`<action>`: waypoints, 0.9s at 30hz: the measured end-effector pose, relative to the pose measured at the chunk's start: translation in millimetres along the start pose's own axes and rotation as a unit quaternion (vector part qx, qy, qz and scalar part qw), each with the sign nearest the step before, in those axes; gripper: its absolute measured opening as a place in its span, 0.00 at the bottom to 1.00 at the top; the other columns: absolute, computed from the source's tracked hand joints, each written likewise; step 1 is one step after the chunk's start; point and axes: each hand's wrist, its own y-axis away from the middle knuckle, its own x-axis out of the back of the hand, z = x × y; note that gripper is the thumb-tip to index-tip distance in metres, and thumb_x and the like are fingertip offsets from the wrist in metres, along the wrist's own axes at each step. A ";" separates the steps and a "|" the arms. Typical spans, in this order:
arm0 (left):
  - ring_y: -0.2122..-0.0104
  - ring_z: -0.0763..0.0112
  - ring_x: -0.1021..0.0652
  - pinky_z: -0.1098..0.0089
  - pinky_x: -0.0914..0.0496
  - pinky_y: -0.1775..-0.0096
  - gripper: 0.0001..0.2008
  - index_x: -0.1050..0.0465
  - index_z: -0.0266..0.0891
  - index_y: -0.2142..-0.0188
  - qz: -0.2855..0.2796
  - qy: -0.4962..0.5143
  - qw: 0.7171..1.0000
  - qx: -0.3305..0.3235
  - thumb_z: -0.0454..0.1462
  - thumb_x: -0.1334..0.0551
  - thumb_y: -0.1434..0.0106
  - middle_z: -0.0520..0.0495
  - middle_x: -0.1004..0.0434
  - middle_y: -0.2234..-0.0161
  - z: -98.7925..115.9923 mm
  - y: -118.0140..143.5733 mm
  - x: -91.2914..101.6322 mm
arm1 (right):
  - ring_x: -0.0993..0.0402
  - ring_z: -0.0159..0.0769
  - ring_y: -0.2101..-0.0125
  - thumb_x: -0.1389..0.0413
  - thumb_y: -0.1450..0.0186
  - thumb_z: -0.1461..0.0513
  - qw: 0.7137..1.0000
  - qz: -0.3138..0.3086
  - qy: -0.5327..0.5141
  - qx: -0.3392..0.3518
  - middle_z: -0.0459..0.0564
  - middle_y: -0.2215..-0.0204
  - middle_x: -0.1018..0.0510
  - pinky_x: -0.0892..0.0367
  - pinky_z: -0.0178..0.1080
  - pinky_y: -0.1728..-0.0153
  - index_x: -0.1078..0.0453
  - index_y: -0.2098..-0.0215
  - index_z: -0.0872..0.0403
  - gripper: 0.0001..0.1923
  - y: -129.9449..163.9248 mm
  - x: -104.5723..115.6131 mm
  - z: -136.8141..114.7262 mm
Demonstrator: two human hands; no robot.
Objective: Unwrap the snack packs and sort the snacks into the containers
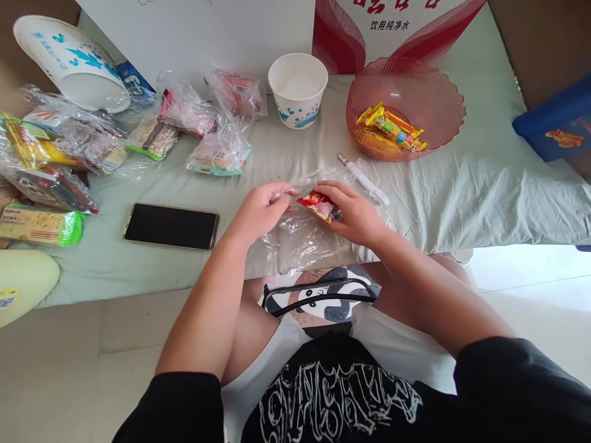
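My right hand (353, 212) grips a small red-wrapped snack (318, 205) inside a clear plastic bag (302, 237) lying on the pale green cloth (462, 184). My left hand (263, 209) pinches the bag's edge just left of the snack. A pink plastic bowl (441, 83) with several yellow wrapped candies (392, 128) stands behind my right hand. A white paper cup (298, 89) stands behind my left hand.
A black phone (170, 226) lies left of my hands. Several clear bags of snacks (184, 120) crowd the left side, beside a tipped paper tub (69, 61). A white utility knife (364, 179) lies near the bowl. A red-and-white carton (392, 24) stands behind; a blue box (554, 120) sits right.
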 end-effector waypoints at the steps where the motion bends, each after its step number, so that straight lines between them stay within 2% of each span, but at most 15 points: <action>1: 0.72 0.69 0.25 0.70 0.33 0.67 0.15 0.18 0.37 0.55 0.032 -0.021 0.999 0.001 0.36 0.41 0.35 0.49 0.19 0.70 -3.0 -1.3 2.6 | 0.25 0.49 0.39 0.41 0.31 0.59 1.000 0.000 -0.020 -0.001 0.57 0.38 0.23 0.28 0.53 0.37 0.31 0.36 0.50 0.25 0.5 3.9 2.1; 3: 0.74 0.69 0.27 0.69 0.35 0.68 0.15 0.17 0.36 0.57 0.080 -0.066 0.995 0.002 0.35 0.42 0.36 0.49 0.21 0.72 -9.3 -4.2 8.3 | 0.24 0.48 0.40 0.42 0.29 0.57 0.999 0.013 -0.053 -0.008 0.56 0.41 0.21 0.28 0.52 0.38 0.29 0.37 0.49 0.23 2.9 11.8 4.6; 5: 0.74 0.69 0.28 0.68 0.36 0.68 0.15 0.17 0.36 0.58 0.103 -0.106 0.989 0.000 0.34 0.43 0.36 0.50 0.22 0.74 -13.5 -6.2 12.6 | 0.23 0.47 0.41 0.42 0.28 0.55 0.995 0.055 -0.079 -0.021 0.55 0.43 0.20 0.28 0.51 0.38 0.27 0.39 0.49 0.21 7.6 18.0 4.3; 7: 0.75 0.68 0.29 0.67 0.37 0.68 0.16 0.17 0.36 0.58 0.111 -0.130 0.985 -0.002 0.34 0.44 0.35 0.49 0.24 0.74 -13.6 -6.8 14.4 | 0.22 0.47 0.43 0.43 0.27 0.50 0.985 0.110 -0.123 -0.046 0.55 0.45 0.19 0.27 0.51 0.40 0.26 0.41 0.48 0.20 14.4 21.6 0.9; 11: 0.75 0.67 0.30 0.67 0.38 0.68 0.16 0.16 0.36 0.58 0.099 -0.154 0.983 0.000 0.35 0.43 0.36 0.51 0.26 0.77 -5.7 -5.3 12.8 | 0.19 0.47 0.52 0.46 0.29 0.40 0.951 0.178 -0.223 -0.117 0.55 0.52 0.17 0.23 0.50 0.50 0.25 0.45 0.49 0.27 27.4 31.0 -7.1; 13: 0.76 0.67 0.30 0.67 0.38 0.67 0.16 0.16 0.37 0.58 0.098 -0.155 0.983 -0.006 0.35 0.43 0.36 0.51 0.26 0.77 -2.4 -4.6 11.9 | 0.19 0.46 0.56 0.44 0.31 0.39 0.948 0.216 -0.189 -0.138 0.54 0.55 0.17 0.23 0.48 0.54 0.25 0.48 0.50 0.27 27.0 47.5 -5.2; 16: 0.75 0.67 0.28 0.67 0.37 0.66 0.16 0.16 0.37 0.59 0.096 -0.141 0.985 -0.030 0.35 0.44 0.37 0.49 0.23 0.75 -1.4 -4.2 11.5 | 0.22 0.44 0.62 0.42 0.31 0.44 0.950 0.266 -0.012 -0.162 0.53 0.61 0.18 0.25 0.47 0.59 0.26 0.50 0.49 0.22 7.7 92.5 11.0; 19: 0.75 0.67 0.29 0.67 0.38 0.68 0.16 0.16 0.38 0.59 0.083 -0.138 0.986 -0.044 0.36 0.43 0.37 0.49 0.23 0.75 -3.3 -4.0 11.1 | 0.25 0.48 0.60 0.40 0.35 0.51 0.934 0.224 0.190 -0.204 0.55 0.61 0.20 0.27 0.51 0.55 0.26 0.52 0.49 0.17 -35.3 141.2 42.0; 22: 0.77 0.68 0.32 0.67 0.40 0.70 0.16 0.16 0.39 0.59 0.071 -0.134 0.987 -0.053 0.38 0.43 0.37 0.51 0.27 0.78 -5.1 -4.2 10.0 | 0.25 0.53 0.56 0.40 0.37 0.54 0.925 0.149 0.261 -0.232 0.59 0.59 0.19 0.29 0.54 0.51 0.24 0.53 0.50 0.16 -84.7 167.6 75.0; 25: 0.77 0.69 0.33 0.67 0.40 0.70 0.16 0.17 0.39 0.59 0.070 -0.120 0.989 -0.060 0.39 0.44 0.37 0.52 0.29 0.78 -4.5 -4.0 9.5 | 0.25 0.57 0.51 0.38 0.40 0.55 0.929 0.072 0.259 -0.255 0.62 0.54 0.19 0.29 0.57 0.48 0.24 0.49 0.52 0.22 -111.9 166.4 85.8; 27: 0.76 0.69 0.32 0.67 0.39 0.69 0.16 0.17 0.38 0.59 0.071 -0.115 0.988 -0.072 0.38 0.43 0.37 0.51 0.27 0.77 -2.3 -3.0 9.4 | 0.26 0.58 0.46 0.41 0.39 0.56 0.938 0.072 0.248 -0.229 0.63 0.49 0.19 0.30 0.60 0.43 0.25 0.46 0.54 0.24 -108.2 151.5 74.0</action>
